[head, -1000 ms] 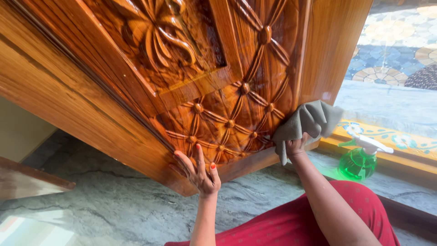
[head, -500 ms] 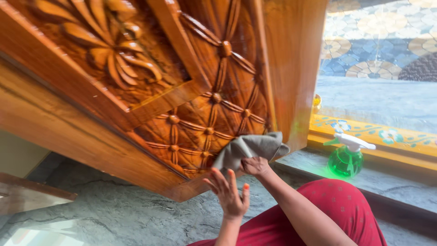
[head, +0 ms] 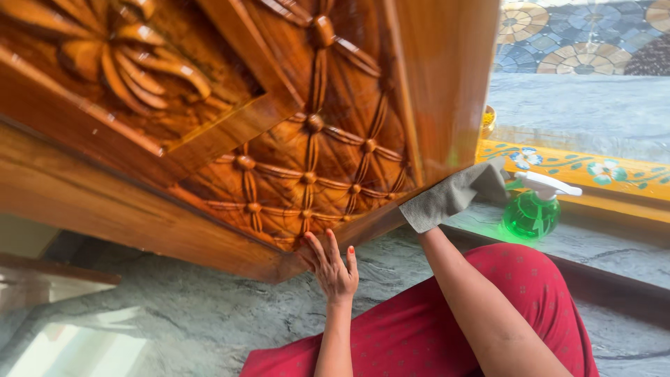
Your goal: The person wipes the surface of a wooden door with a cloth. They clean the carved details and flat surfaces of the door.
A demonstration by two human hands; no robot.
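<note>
Head view: glossy carved wooden door [head: 314,160], grey cloth [head: 453,195] at bottom edge.

A single view is given, taken from a camera worn on the head and tilted strongly, so that the carved wooden door [head: 300,139] is seen slanting across the upper left of the frame. The scene is looked down on from close above the person's lap, with the left hand [head: 333,269] and the right forearm seen near the lens at the lower middle. The grey stone floor [head: 174,314] is seen below, and the painted threshold [head: 593,171] and patterned paving beyond it are caught at the upper right. No second view is provided.
</note>
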